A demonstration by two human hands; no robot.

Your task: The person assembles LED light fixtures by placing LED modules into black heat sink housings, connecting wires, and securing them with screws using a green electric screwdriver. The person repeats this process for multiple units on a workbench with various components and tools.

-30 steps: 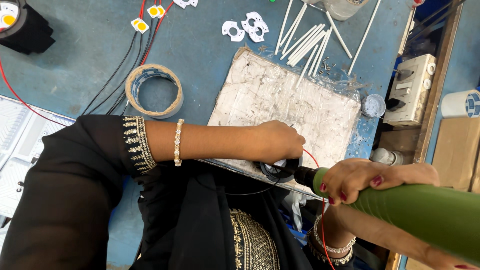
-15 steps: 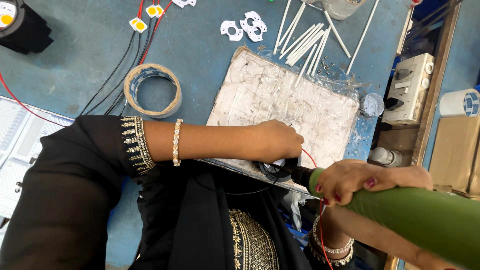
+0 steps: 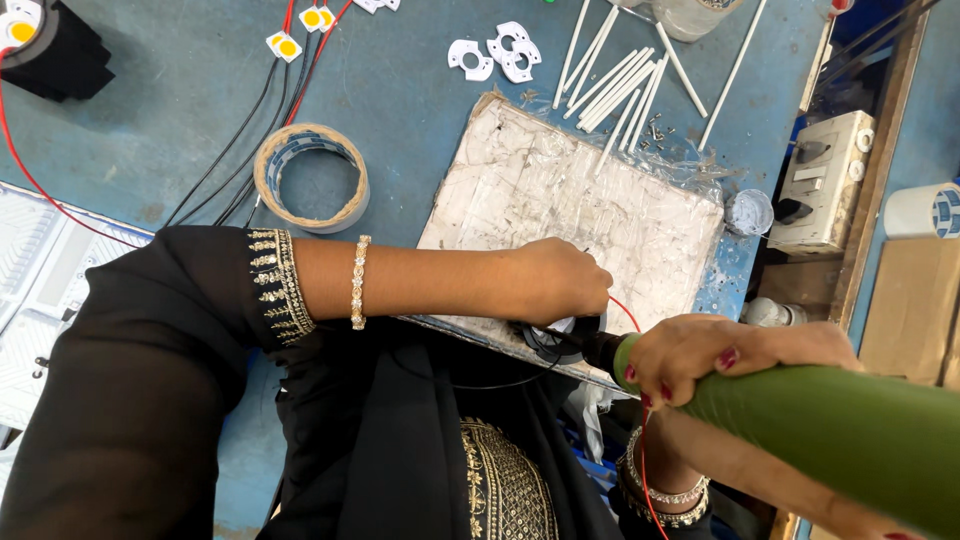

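The left hand (image 3: pixel 560 280) was curled shut at the near edge of the plastic-wrapped white board (image 3: pixel 570 200), its fingers pinched on a small black round part (image 3: pixel 553 338) that lay half hidden beneath it; what exactly the part was could not be told. A thin red wire (image 3: pixel 628 312) ran out from under that hand. The right hand (image 3: pixel 720 355), just beside the board's near right corner, was wrapped tight around a green-handled tool (image 3: pixel 830 430) whose dark tip (image 3: pixel 600 350) touched the black part. Beyond the board's far edge lay a scatter of white sticks (image 3: pixel 615 85). Left of the board, a roll of tape (image 3: pixel 310 178) rested flat on the blue bench (image 3: pixel 180 110).
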